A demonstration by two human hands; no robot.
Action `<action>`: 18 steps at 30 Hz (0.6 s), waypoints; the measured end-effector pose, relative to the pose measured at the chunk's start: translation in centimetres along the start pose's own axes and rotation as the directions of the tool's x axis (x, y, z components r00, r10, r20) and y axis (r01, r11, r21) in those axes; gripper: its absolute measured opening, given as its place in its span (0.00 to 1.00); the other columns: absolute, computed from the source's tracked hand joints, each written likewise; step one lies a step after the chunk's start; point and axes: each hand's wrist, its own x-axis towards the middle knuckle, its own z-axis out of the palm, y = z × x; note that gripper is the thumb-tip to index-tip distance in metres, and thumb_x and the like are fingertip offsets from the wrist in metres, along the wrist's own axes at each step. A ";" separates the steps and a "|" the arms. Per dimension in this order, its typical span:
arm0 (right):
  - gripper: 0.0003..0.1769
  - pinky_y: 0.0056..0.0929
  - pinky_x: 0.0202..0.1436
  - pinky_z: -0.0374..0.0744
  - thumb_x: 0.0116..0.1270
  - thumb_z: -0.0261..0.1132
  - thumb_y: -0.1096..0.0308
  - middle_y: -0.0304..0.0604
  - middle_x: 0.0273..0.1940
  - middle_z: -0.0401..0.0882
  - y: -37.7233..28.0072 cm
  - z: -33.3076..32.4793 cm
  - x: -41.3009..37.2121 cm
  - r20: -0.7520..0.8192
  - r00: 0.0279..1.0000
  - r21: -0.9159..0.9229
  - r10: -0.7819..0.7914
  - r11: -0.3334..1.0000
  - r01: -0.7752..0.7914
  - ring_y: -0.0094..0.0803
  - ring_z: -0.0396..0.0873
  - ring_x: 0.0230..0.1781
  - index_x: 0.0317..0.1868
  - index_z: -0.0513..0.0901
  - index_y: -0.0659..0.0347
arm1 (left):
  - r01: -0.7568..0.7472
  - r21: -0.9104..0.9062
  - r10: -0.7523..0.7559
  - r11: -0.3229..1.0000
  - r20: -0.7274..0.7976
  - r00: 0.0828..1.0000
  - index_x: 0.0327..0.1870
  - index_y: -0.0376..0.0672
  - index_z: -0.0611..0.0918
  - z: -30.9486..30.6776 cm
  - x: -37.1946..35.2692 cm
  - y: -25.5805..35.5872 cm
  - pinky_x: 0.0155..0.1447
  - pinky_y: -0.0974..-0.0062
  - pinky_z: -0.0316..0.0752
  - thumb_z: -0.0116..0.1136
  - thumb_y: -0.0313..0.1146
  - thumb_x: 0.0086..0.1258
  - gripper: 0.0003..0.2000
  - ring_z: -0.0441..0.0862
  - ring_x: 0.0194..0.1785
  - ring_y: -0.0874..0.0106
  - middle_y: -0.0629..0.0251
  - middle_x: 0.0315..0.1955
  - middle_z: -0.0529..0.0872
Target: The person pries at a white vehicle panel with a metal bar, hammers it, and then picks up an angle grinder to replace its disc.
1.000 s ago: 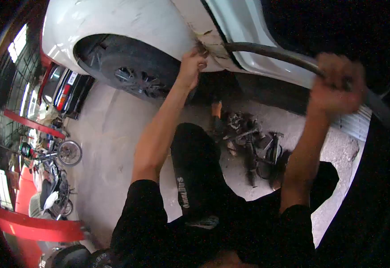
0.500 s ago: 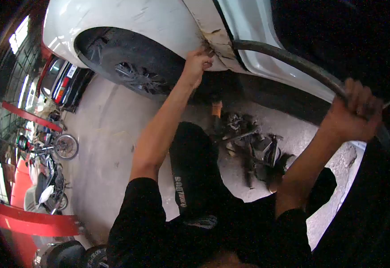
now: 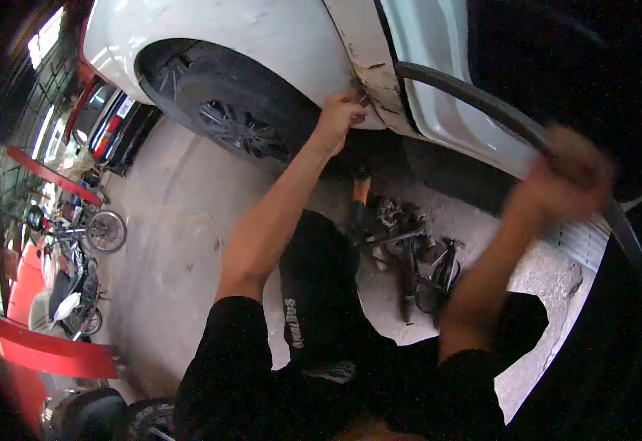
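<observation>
My right hand (image 3: 567,173), blurred by motion, is wrapped round a long black rubber door seal (image 3: 475,99). One end of the seal meets the edge of the car's door opening; the rest bows outward and runs on past my fist. My left hand (image 3: 339,121) is closed at the lower corner of the white body panel (image 3: 262,29), behind the wheel. Its fingertips press at the scuffed, cracked seam (image 3: 376,81), and what they pinch, if anything, is too small to make out.
The car's wheel (image 3: 236,121) sits left of my left hand. Dark metal parts or tools (image 3: 416,250) lie on the concrete floor by my legs. Motorcycles (image 3: 78,235), red posts (image 3: 56,349) and another car (image 3: 111,128) stand at the left.
My right hand has moved left and slightly up, blurring, and more of the seal's far end shows beyond it. My left hand stays at the panel corner. The whole view has shifted a little.
</observation>
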 end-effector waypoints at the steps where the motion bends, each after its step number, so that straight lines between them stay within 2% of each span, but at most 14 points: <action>1: 0.19 0.30 0.28 0.56 0.64 0.52 0.66 0.32 0.15 0.50 2.6 1.1 -0.9 -0.081 0.997 -0.010 -0.005 1.000 0.004 0.23 0.47 0.16 0.16 0.57 0.50 | 0.018 -0.008 -0.018 1.000 0.018 1.000 0.52 0.37 0.79 -0.1 -0.3 0.0 0.50 0.69 0.77 0.56 0.22 0.62 0.16 0.80 0.53 0.69 0.64 0.49 0.82; 2: 0.19 0.30 0.29 0.56 0.64 0.52 0.65 0.32 0.15 0.51 4.3 2.2 -1.1 -0.155 0.988 -0.014 -0.017 1.000 0.015 0.23 0.48 0.16 0.16 0.57 0.50 | 0.024 -0.014 -0.024 1.000 0.037 0.999 0.52 0.37 0.80 -0.1 -0.3 0.4 0.50 0.69 0.77 0.56 0.23 0.63 0.15 0.81 0.51 0.69 0.64 0.48 0.83; 3: 0.18 0.31 0.30 0.58 0.65 0.53 0.64 0.32 0.15 0.52 4.4 2.7 -1.2 -0.042 0.999 -0.009 0.025 1.000 -0.026 0.24 0.49 0.17 0.18 0.58 0.50 | 0.023 0.001 -0.023 1.000 0.041 0.999 0.52 0.37 0.80 -0.1 0.1 1.4 0.50 0.69 0.77 0.56 0.23 0.63 0.15 0.81 0.51 0.69 0.64 0.48 0.83; 4: 0.18 0.31 0.30 0.58 0.65 0.53 0.64 0.32 0.15 0.52 4.1 3.2 -1.5 -0.058 0.998 -0.022 0.036 0.999 -0.038 0.24 0.49 0.17 0.18 0.58 0.50 | 0.049 0.009 -0.049 0.999 0.008 0.999 0.52 0.37 0.80 0.2 -0.1 1.5 0.50 0.69 0.77 0.56 0.23 0.63 0.15 0.81 0.50 0.70 0.65 0.48 0.83; 6: 0.16 0.32 0.27 0.57 0.66 0.57 0.64 0.33 0.16 0.53 3.9 4.9 -0.9 0.061 0.998 -0.119 -0.006 0.993 0.013 0.25 0.49 0.16 0.20 0.65 0.53 | 0.066 -0.011 -0.066 0.998 -0.021 0.998 0.52 0.37 0.80 1.0 -0.9 0.5 0.51 0.69 0.77 0.55 0.23 0.63 0.15 0.80 0.49 0.70 0.65 0.47 0.83; 7: 0.14 0.34 0.28 0.60 0.65 0.58 0.65 0.35 0.16 0.54 3.2 2.8 -0.2 0.052 0.998 -0.010 0.045 0.999 -0.044 0.26 0.50 0.16 0.21 0.67 0.54 | 0.065 0.013 -0.064 0.998 -0.041 0.997 0.52 0.37 0.80 0.9 -0.8 0.4 0.51 0.69 0.76 0.56 0.23 0.62 0.16 0.80 0.48 0.70 0.65 0.47 0.84; 10: 0.13 0.33 0.28 0.60 0.63 0.59 0.65 0.35 0.17 0.55 0.1 0.2 0.6 0.095 0.994 -0.092 -0.050 0.994 0.059 0.25 0.51 0.16 0.22 0.68 0.55 | 0.044 0.009 -0.043 0.999 -0.048 0.998 0.53 0.36 0.80 0.3 -0.8 0.9 0.52 0.70 0.75 0.56 0.23 0.62 0.17 0.80 0.47 0.71 0.64 0.47 0.84; 11: 0.12 0.33 0.28 0.60 0.62 0.59 0.65 0.35 0.17 0.54 0.5 1.0 0.0 0.071 0.981 -0.395 -0.180 0.898 0.194 0.24 0.51 0.16 0.22 0.68 0.54 | 0.033 -0.016 -0.033 0.999 -0.013 0.999 0.54 0.36 0.80 0.2 -0.8 0.7 0.52 0.70 0.75 0.57 0.23 0.61 0.18 0.79 0.47 0.71 0.64 0.47 0.83; 12: 0.12 0.33 0.28 0.60 0.62 0.60 0.66 0.34 0.17 0.54 0.9 1.9 -0.6 0.045 0.951 -0.669 -0.307 0.697 0.257 0.23 0.51 0.16 0.22 0.68 0.52 | 0.034 -0.014 -0.034 0.999 -0.014 0.999 0.54 0.36 0.80 0.1 -0.6 0.3 0.52 0.70 0.75 0.57 0.23 0.61 0.18 0.79 0.47 0.71 0.64 0.47 0.83; 13: 0.13 0.32 0.27 0.59 0.63 0.59 0.66 0.34 0.17 0.54 3.0 1.0 -0.8 0.079 0.908 -0.791 -0.410 0.529 0.308 0.23 0.50 0.15 0.22 0.68 0.52 | 0.044 -0.040 -0.045 0.998 -0.018 0.999 0.55 0.36 0.80 0.1 -0.1 0.3 0.52 0.70 0.74 0.57 0.23 0.61 0.18 0.79 0.47 0.70 0.64 0.48 0.83; 15: 0.13 0.32 0.27 0.57 0.64 0.59 0.66 0.34 0.17 0.54 4.4 1.4 -0.9 0.131 0.869 -0.887 -0.477 0.335 0.318 0.22 0.49 0.15 0.22 0.67 0.52 | 0.076 -0.078 -0.079 0.994 -0.035 0.996 0.55 0.36 0.79 0.0 -0.8 -0.5 0.52 0.70 0.74 0.58 0.23 0.61 0.19 0.79 0.48 0.70 0.64 0.48 0.83; 16: 0.15 0.32 0.28 0.57 0.64 0.57 0.65 0.33 0.16 0.52 4.7 2.0 -0.5 0.008 0.945 -0.669 -0.328 0.700 0.249 0.23 0.49 0.16 0.20 0.65 0.52 | 0.066 -0.066 -0.068 0.996 -0.019 0.998 0.56 0.36 0.79 -0.1 -0.2 0.0 0.52 0.70 0.74 0.58 0.23 0.61 0.19 0.79 0.48 0.71 0.64 0.49 0.83; 17: 0.16 0.32 0.29 0.56 0.64 0.56 0.64 0.33 0.15 0.51 4.8 3.3 -0.5 -0.055 0.990 -0.339 -0.134 0.935 0.107 0.24 0.49 0.16 0.19 0.62 0.51 | 0.068 -0.044 -0.068 0.997 0.002 0.998 0.56 0.36 0.79 -0.2 0.0 0.5 0.51 0.71 0.73 0.58 0.23 0.61 0.20 0.79 0.48 0.71 0.64 0.50 0.82; 18: 0.18 0.32 0.31 0.56 0.64 0.54 0.63 0.32 0.15 0.49 4.2 4.3 -0.9 -0.038 0.995 0.023 0.089 0.996 -0.088 0.24 0.49 0.17 0.18 0.60 0.51 | 0.091 -0.052 -0.091 0.995 0.004 0.996 0.56 0.36 0.79 0.1 -0.8 0.4 0.51 0.71 0.73 0.58 0.23 0.61 0.20 0.79 0.48 0.71 0.64 0.50 0.82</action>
